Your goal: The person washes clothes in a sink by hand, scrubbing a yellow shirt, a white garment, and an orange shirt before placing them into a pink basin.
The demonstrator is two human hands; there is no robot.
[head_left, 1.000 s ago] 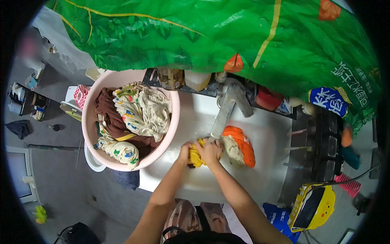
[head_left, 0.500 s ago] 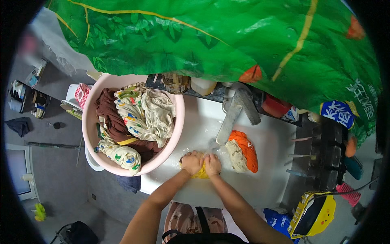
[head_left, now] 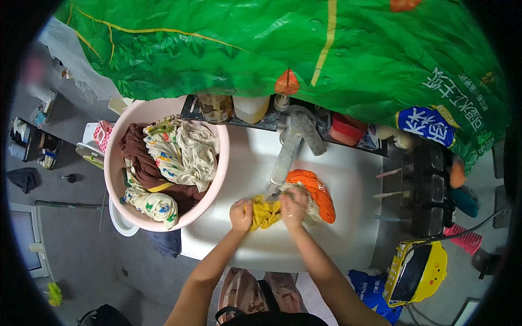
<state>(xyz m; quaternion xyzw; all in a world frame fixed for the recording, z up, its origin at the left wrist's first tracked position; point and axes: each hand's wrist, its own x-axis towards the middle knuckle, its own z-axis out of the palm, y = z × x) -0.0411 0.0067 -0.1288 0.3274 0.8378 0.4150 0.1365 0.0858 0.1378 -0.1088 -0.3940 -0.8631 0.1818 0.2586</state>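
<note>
A wet yellow cloth (head_left: 265,213) is stretched between my two hands over the white sink (head_left: 348,244). My left hand (head_left: 241,215) is closed in a fist around its left end. On the other end is my right hand (head_left: 294,207), fingers curled on the cloth and somewhat blurred. The grey metal faucet (head_left: 286,160) reaches down just above the cloth. Beside my right hand lie an orange garment (head_left: 318,195) and a cream-coloured cloth (head_left: 312,211), partly hidden by that hand.
A pink basin (head_left: 222,179) piled with brown and patterned cream clothes stands at the left. Bottles (head_left: 251,108) and a red container (head_left: 348,129) line the ledge behind the faucet. A large green plastic sheet (head_left: 217,54) hangs across the top. At right are a black rack (head_left: 429,190) and a yellow basket (head_left: 435,271).
My hands were pressed together on the bunched yellow cloth; now they are apart with it stretched between them. My right hand has moved up and right. The view has shifted slightly.
</note>
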